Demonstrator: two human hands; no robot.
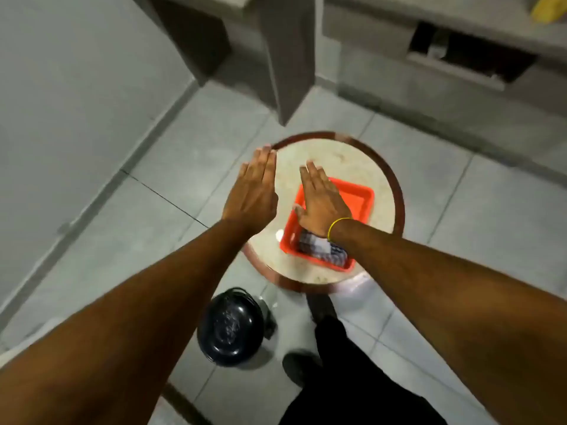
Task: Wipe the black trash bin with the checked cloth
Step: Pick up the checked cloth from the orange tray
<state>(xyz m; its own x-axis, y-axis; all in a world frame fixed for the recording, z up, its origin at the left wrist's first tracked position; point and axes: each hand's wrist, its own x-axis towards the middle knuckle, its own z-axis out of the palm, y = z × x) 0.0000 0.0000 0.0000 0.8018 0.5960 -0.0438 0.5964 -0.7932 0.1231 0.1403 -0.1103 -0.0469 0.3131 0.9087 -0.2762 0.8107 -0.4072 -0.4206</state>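
The black trash bin (230,328) stands on the grey tiled floor, near me, below the round table's left front edge; its domed lid faces up. The checked cloth (322,251) lies in an orange tray (363,196) on the round table (343,154), partly hidden under my right wrist. My right hand (320,200) is flat, palm down, held above the tray with nothing in it. My left hand (253,191) is stretched flat over the table's left rim, also holding nothing.
Grey cabinets and a partition (288,56) stand beyond the table. An open drawer slot (469,53) is at the back right. A yellow object (549,10) lies on the far counter. My dark-trousered legs and shoes (325,357) stand right of the bin.
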